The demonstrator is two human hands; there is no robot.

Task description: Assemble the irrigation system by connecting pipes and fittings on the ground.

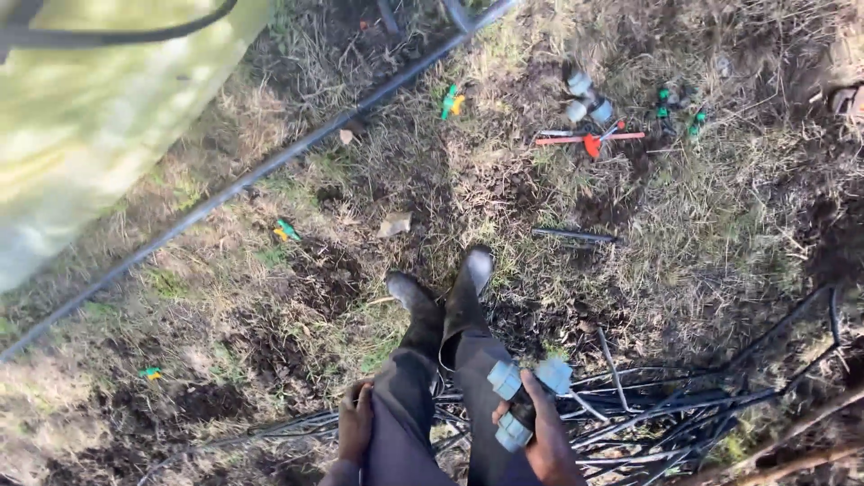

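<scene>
At far left a pale green sheet [99, 117] fills the upper corner, and a long black pipe [270, 166] crosses the grassy, muddy ground [225, 306] on a diagonal; small green-and-yellow fittings [286, 231] lie scattered near it. At lower centre stand the person's dark rubber boots [445, 310], with the left hand [355, 421] resting closed against the left thigh — whether it holds anything cannot be told. Just right of it, the right hand [537, 432] is wrapped around the black body of a tee pipe fitting [520, 396] with three pale blue nut ends, held above the right knee. The fitting looks like rigid plastic: light, hard, not fragile, perhaps slick if muddy — best gripped by its central body, leaving the ribbed nuts free to turn. Behind the legs lies a tangle of thin black tubes [666, 405]. At upper right rest more blue-capped fittings [585, 99] and a red-handled tool [589, 140].
</scene>
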